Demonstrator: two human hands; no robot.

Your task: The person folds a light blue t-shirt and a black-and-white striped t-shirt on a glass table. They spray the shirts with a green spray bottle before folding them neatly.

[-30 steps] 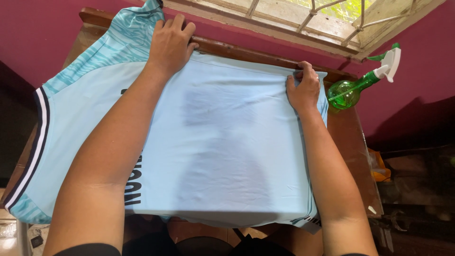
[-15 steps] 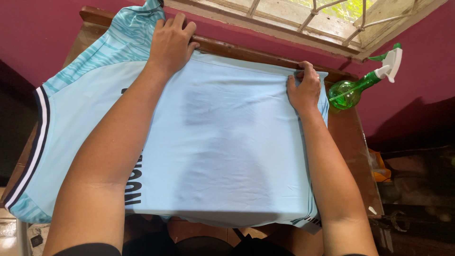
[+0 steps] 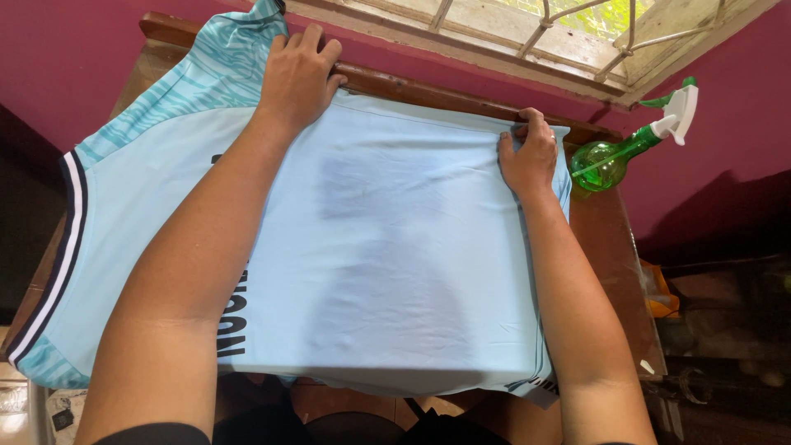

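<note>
Head view: left hand (image 3: 298,78) flat and open, pressing the light blue shirt (image 3: 395,272) at its far edge; right hand (image 3: 529,156) pinching the far right corner, grip closed on cloth. Best done pulling evenly outward, keeping the fabric taut and wrinkle-free. Spread across the wooden bench (image 3: 614,247) under both grips, long axis left to right, striped hem leftward, green spray bottle (image 3: 626,148) just right of the right grip.

Magenta walls (image 3: 99,58), barred window (image 3: 560,25) (daylit), wooden table (image 3: 606,239).

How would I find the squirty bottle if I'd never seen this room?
Look at the wooden table under the window. Past the light blue shirt, just beyond the right hand, lies the spray bottle. It is the only see-through green thing, with a white trigger top.
</note>
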